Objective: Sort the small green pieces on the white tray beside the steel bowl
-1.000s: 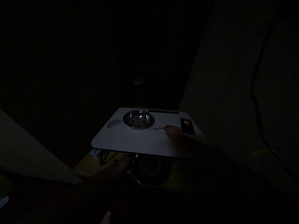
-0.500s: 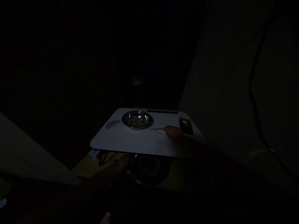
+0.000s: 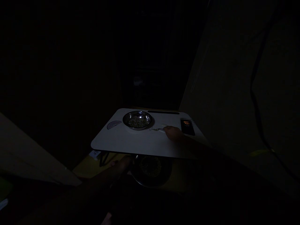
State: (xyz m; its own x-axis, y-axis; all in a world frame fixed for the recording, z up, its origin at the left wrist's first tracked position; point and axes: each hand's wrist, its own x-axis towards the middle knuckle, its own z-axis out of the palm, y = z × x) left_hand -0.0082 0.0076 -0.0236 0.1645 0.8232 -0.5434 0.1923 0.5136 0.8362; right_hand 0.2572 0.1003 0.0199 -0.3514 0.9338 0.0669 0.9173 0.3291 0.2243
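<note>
The scene is very dark. A small white lap table (image 3: 131, 142) bears a steel bowl (image 3: 137, 120) with greenish grains in it. My right hand (image 3: 172, 133) rests on the table right of the bowl, closed on a thin pale tool (image 3: 161, 128) whose tip touches a few loose grains (image 3: 153, 129). My left hand (image 3: 122, 164) is below the table's near edge, closed on the rim of a second, darker bowl (image 3: 151, 170) that also holds grains.
A phone (image 3: 187, 126) with a lit screen lies at the table's right edge. A grey round mark (image 3: 114, 124) sits on the table left of the bowl. A wall with a dark cable (image 3: 254, 93) stands at the right. Yellowish floor (image 3: 90, 165) shows under the table.
Nothing has visibly changed beyond a slight shift of the camera; both hands keep their places.
</note>
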